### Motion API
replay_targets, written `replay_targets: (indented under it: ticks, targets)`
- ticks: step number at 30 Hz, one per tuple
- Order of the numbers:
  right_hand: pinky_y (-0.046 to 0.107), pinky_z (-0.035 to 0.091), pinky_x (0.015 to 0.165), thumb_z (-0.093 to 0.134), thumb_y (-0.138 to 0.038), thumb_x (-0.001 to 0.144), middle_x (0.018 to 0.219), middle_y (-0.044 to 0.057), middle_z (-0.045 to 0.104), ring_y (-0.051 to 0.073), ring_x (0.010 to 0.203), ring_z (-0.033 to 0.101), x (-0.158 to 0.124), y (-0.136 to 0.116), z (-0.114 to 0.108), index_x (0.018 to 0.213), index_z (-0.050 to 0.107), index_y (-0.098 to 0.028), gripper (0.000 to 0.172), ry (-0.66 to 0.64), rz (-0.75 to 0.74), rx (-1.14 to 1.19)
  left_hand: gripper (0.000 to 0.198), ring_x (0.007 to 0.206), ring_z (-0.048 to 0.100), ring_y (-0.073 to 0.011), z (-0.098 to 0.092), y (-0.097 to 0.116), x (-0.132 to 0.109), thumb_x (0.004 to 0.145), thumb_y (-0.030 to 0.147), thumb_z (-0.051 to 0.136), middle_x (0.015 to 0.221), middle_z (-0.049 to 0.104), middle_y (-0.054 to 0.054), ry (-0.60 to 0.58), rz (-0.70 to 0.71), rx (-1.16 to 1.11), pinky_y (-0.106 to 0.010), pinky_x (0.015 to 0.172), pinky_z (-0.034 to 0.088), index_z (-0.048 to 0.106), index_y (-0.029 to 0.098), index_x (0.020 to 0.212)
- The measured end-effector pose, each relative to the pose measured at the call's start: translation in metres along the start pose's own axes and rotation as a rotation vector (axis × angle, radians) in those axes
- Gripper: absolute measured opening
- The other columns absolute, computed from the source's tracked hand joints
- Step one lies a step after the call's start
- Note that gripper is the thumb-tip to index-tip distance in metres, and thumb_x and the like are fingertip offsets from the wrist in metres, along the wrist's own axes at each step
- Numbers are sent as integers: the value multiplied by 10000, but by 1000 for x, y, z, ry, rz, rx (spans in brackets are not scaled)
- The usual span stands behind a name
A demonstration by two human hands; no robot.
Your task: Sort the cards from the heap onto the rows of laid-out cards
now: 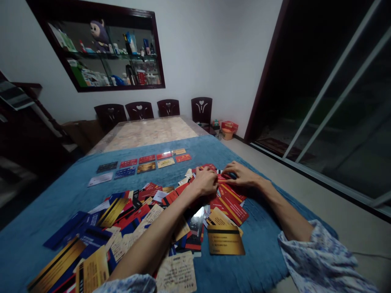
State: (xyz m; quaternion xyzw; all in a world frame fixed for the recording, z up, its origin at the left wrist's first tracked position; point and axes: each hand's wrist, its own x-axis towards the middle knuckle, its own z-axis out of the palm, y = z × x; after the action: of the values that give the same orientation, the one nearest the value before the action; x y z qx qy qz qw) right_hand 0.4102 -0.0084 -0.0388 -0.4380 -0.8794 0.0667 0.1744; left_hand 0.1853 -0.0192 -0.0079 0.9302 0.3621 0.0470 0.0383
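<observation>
A loose heap of plastic cards (143, 219), red, blue, gold and cream, lies spread over a blue cloth (45, 203) on the table. My left hand (205, 181) rests knuckles-up at the heap's far end, fingers curled onto a red card. My right hand (241, 174) lies just beside it, fingers bent and pressed on the same cluster of red cards (230, 201). Both forearms reach across the heap. Beyond the hands, several cards (143, 165) lie in two neat rows.
Bare marble tabletop (149, 132) extends past the cloth, with several dark chairs (139, 110) along the far side. A wall cabinet (104, 49) holds bottles and a plush toy. Sliding glass doors (336, 101) stand on the right. Small containers (227, 129) sit on the floor near the corner.
</observation>
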Motion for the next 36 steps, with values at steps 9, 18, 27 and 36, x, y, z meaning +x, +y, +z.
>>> replay_targets:
  ticks: [9, 18, 27, 36]
  targets:
    - [394, 411, 879, 626, -510, 861, 1016, 105, 679, 247, 928, 560, -2, -1, -5, 1055, 758, -221, 373, -59, 9, -3, 206, 1173, 518, -302, 4, -3, 2, 875, 186, 501, 1078, 709, -146, 35, 17, 20, -510, 955, 373, 702, 142, 875]
    - [388, 409, 880, 628, -404, 863, 959, 92, 694, 241, 930, 548, -2, -4, -4, 1049, 759, -217, 294, 2, -20, 18, 264, 1263, 475, -305, -1, -12, 2, 942, 217, 468, 1052, 720, -134, 65, 127, 78, -498, 984, 357, 698, 167, 823]
    - [365, 467, 853, 536, -178, 842, 868, 71, 710, 229, 903, 576, 1, -4, -1, 938, 763, -216, 249, 115, -11, 83, 266, 1134, 571, -244, -4, -18, 3, 944, 146, 428, 1107, 703, -113, 134, 10, 16, -411, 954, 398, 692, 178, 960]
    - [345, 497, 839, 561, -119, 780, 936, 79, 686, 223, 918, 601, 3, 0, 9, 1107, 719, -202, 372, 182, 32, 94, 440, 1115, 597, -243, 1, -21, 4, 825, 29, 472, 1118, 709, -83, 179, -85, -53, -369, 939, 447, 676, 216, 1166]
